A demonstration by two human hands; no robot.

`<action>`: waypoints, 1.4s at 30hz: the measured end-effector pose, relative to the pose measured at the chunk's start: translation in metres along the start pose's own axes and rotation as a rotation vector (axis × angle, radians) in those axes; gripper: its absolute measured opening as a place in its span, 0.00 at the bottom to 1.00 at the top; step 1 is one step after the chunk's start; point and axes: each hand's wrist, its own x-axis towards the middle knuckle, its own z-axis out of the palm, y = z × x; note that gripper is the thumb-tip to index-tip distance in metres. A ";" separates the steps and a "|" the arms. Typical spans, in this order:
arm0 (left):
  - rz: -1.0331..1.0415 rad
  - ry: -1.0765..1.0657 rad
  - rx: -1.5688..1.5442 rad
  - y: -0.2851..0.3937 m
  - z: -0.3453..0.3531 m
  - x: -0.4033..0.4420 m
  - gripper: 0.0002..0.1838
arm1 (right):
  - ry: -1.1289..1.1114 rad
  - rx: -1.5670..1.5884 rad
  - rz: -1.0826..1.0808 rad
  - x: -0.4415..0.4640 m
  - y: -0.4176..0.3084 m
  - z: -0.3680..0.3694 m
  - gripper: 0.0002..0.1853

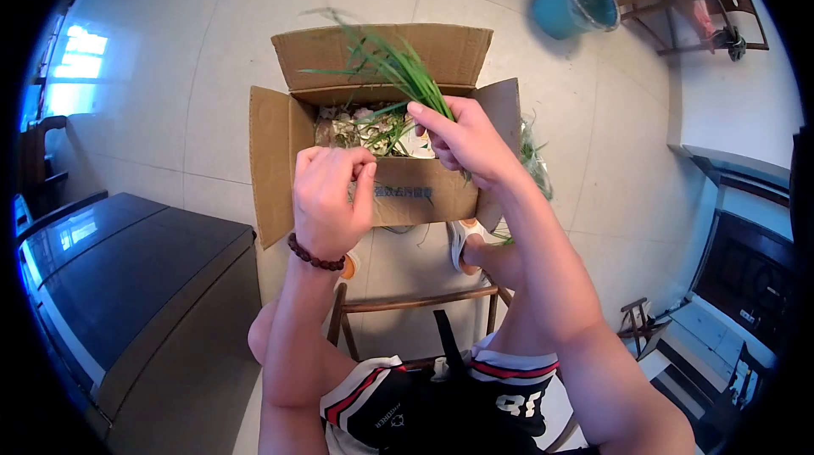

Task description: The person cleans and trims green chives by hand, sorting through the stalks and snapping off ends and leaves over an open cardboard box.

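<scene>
A bunch of long green stalks (407,69) is held in my right hand (466,137), above an open cardboard box (428,192). Its leaf tips fan out to the upper left. My left hand (331,196) is over the box's front left corner, with the fingers curled and thumb and forefinger pinched together; whatever they may hold is too small to make out. Inside the box lie loose green and yellowish plant scraps (381,128). A dark beaded bracelet (315,253) circles my left wrist.
A clear plastic bag with greens (534,162) lies against the box's right side. Further back right stands a blue bucket (577,4) beside wooden furniture. A dark cabinet (144,285) fills the left. A wooden stool bar (415,303) crosses near my legs.
</scene>
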 end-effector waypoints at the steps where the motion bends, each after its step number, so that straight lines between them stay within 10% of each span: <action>1: 0.036 -0.014 -0.027 0.001 0.000 -0.001 0.07 | 0.005 0.000 0.001 0.001 0.002 -0.001 0.16; 11: 0.105 -0.147 -0.123 -0.006 0.000 -0.015 0.06 | 0.206 0.352 -0.096 0.018 0.002 -0.024 0.21; 16: -0.340 -0.194 0.034 -0.035 -0.002 -0.012 0.06 | 0.110 0.317 -0.087 0.013 -0.004 -0.017 0.22; 18: -0.573 -0.343 -0.060 -0.039 0.001 -0.005 0.11 | 0.123 0.111 -0.056 0.011 -0.001 -0.008 0.21; 23: -0.402 -0.106 0.068 -0.043 0.029 -0.003 0.18 | 0.102 -0.587 -0.408 0.020 0.020 0.006 0.16; 26: -0.885 0.006 -1.240 -0.036 0.045 0.008 0.19 | 0.062 -0.757 -0.440 0.024 0.038 0.013 0.12; 42: -0.808 0.282 -1.625 -0.033 0.046 0.029 0.20 | 0.007 -0.763 -0.447 0.024 0.041 0.015 0.12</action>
